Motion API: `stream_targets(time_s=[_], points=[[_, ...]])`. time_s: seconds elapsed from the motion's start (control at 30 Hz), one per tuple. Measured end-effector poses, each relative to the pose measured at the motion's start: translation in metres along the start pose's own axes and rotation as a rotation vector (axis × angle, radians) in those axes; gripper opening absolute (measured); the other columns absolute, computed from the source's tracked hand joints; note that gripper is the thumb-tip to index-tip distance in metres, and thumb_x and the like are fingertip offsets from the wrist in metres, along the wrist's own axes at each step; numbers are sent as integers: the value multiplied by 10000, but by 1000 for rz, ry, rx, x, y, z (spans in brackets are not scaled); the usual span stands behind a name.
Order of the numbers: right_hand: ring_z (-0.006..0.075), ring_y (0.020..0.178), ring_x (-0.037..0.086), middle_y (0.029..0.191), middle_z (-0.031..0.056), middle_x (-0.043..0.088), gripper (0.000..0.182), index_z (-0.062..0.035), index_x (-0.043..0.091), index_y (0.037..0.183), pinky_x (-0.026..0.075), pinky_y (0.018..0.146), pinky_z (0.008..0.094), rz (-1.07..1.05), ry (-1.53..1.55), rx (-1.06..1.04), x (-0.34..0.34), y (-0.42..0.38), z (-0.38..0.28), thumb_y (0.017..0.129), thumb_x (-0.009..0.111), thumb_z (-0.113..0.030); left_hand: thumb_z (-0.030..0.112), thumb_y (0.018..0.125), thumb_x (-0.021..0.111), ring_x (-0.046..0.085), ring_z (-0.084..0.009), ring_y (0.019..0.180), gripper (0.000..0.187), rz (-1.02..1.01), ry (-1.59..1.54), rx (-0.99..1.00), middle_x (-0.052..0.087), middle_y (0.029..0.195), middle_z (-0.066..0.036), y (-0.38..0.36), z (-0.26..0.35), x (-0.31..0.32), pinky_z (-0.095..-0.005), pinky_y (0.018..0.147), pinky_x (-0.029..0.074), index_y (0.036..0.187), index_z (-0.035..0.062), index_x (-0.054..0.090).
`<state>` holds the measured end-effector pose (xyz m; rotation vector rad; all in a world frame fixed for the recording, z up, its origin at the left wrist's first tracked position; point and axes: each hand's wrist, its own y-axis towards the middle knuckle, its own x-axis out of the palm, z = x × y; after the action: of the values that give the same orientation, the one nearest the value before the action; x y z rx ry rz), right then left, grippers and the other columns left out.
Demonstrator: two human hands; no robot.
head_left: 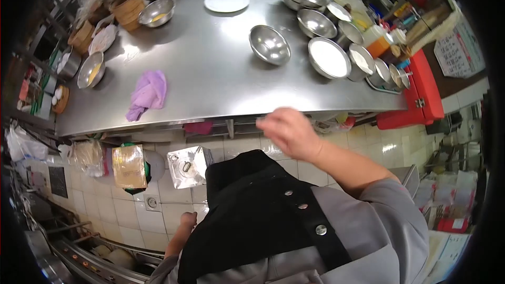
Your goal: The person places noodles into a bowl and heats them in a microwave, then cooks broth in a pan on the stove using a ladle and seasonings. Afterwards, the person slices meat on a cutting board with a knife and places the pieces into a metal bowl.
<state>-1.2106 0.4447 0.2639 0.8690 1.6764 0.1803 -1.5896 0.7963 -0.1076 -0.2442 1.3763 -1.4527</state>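
My right hand (288, 132) is raised just off the front edge of the steel table (210, 84). Its fingers are curled in, a little blurred at the tips, and nothing shows in them. Low beside the black apron (252, 210), over the floor, hangs my left hand (188, 220); too little of its fingers shows to tell if they are closed. Beyond my right hand, a bare steel bowl (269, 46) sits on the table. To its right is a bowl of white contents (329, 59). A crumpled purple cloth (148, 92) lies left of centre, near the table's front edge.
A white plate (226, 1) lies at the back. Bowls with yellow contents, one at the left edge (92, 70), stand near a bamboo steamer (128, 9). Several containers and bottles (380, 44) line the right side beside a red cooler (421, 94). A cardboard box (130, 165) and silvery tin (188, 167) stand below.
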Motion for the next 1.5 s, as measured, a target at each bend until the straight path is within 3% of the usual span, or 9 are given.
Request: stream_targets(time_s=[0.13,0.2,0.37,0.47,0.6,1.0,1.13,1.33,1.5], points=[[290,963,611,959,88,646,257,-133,682,1103,489,839,425,-461,59,212,-36,-147,10,847,683,-134,315,895,522,655,-284,518,398,103,57,-60,677,655,-167,6,62,-21,-428,571,546,760,-25,678],[325,911,627,929,116,660,201,-109,678,1061,503,798,441,-423,136,425,-64,-226,28,862,653,-124,317,894,526,668,-300,552,396,134,65,-94,690,690,-186,-9,128,-35,-442,600,553,779,-24,690],[400,818,629,855,183,648,73,-44,592,824,500,721,484,-66,-65,1034,-169,-395,61,847,608,-112,346,882,555,700,-325,802,362,163,708,513,714,848,-216,90,197,24,-454,721,550,872,16,704],[411,762,620,769,196,627,114,-34,563,787,493,688,490,125,-182,1261,-224,-497,86,846,593,-127,367,868,571,685,-333,922,355,219,1017,678,715,905,-207,55,339,73,-442,769,547,925,40,699],[417,706,592,720,205,618,304,-37,577,718,466,633,491,-21,-243,1336,-304,-583,101,871,646,-290,313,872,646,691,-298,789,285,108,185,542,706,829,-173,-27,540,164,-399,731,530,889,31,685],[397,756,613,775,175,638,320,-53,622,734,491,675,490,96,-224,1494,-414,-707,195,888,623,-332,100,959,638,579,-69,778,117,-476,-98,1360,646,852,7,-271,1031,313,-248,723,498,1039,17,657],[398,779,625,809,170,656,317,-64,645,763,502,697,491,-34,-137,1602,-448,-740,222,905,619,-346,124,952,670,616,-75,865,173,-362,-170,1843,673,920,-22,-314,1220,348,-242,778,511,1073,0,665],[369,851,669,885,159,704,280,-97,685,1013,523,762,452,115,-40,2048,-530,-783,218,926,618,-355,406,938,656,673,-194,1027,486,65,129,1974,709,1143,-113,-275,1495,397,-303,910,503,1249,33,630],[325,806,680,834,155,699,255,-85,670,1060,529,745,412,414,-208,2281,-574,-863,226,918,626,-293,488,936,615,585,-308,1235,598,443,469,1893,627,1302,-190,-205,1617,431,-390,1026,451,1312,24,584]])
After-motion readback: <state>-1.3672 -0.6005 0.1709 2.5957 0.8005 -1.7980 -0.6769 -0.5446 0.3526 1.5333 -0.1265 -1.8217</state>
